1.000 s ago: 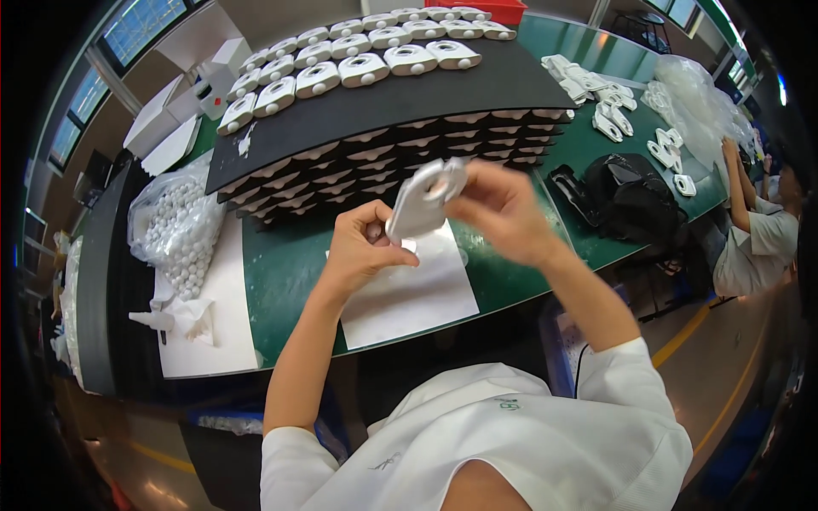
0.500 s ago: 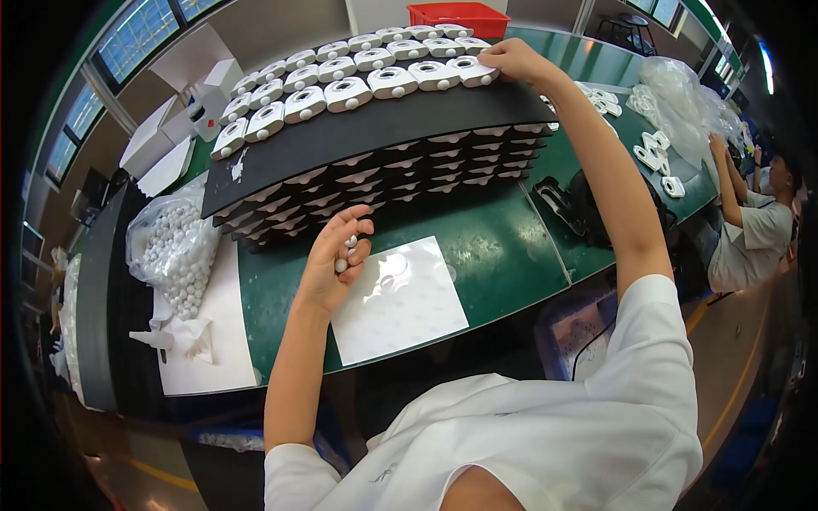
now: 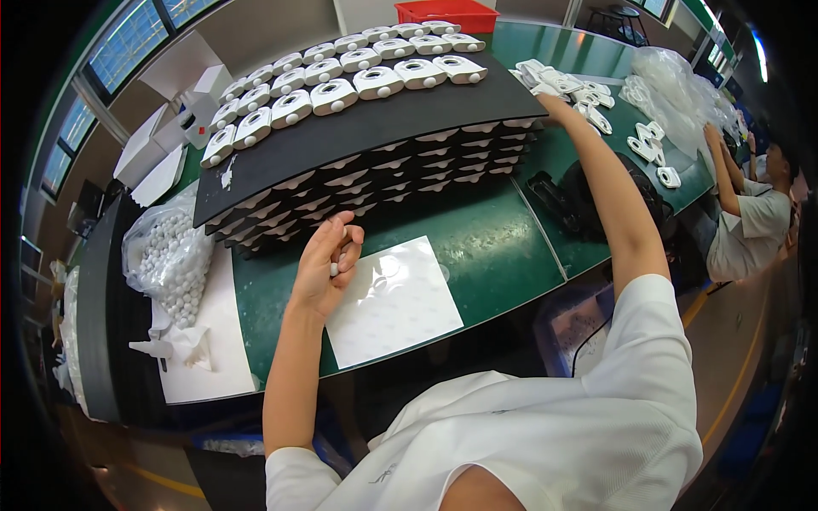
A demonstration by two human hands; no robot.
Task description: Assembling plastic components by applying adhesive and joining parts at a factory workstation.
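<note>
My left hand [image 3: 328, 262] is curled around a few small white balls [image 3: 335, 267] in front of the stack. Rows of white plastic housings [image 3: 378, 81], each with a round opening and many with a white ball at the front, stand on the top black board [image 3: 358, 128]. More white pieces show between the stacked boards below. Past the stack's right corner, my right hand [image 3: 554, 106] is down by a pile of loose white plastic parts [image 3: 558, 81]. The board edge covers its fingers, so I cannot see what they hold.
A clear bag of white balls [image 3: 166, 251] lies at the left. A white sheet [image 3: 396, 302] lies on the green table [image 3: 503, 255]. A red bin [image 3: 447, 14] stands at the back. On the right are plastic bags [image 3: 673, 85], a black bag [image 3: 618, 200] and a seated person [image 3: 750, 217].
My right hand has left the last housing in the front row and moved right and down behind the stack's corner. My left hand stays near its place, with the balls still in it.
</note>
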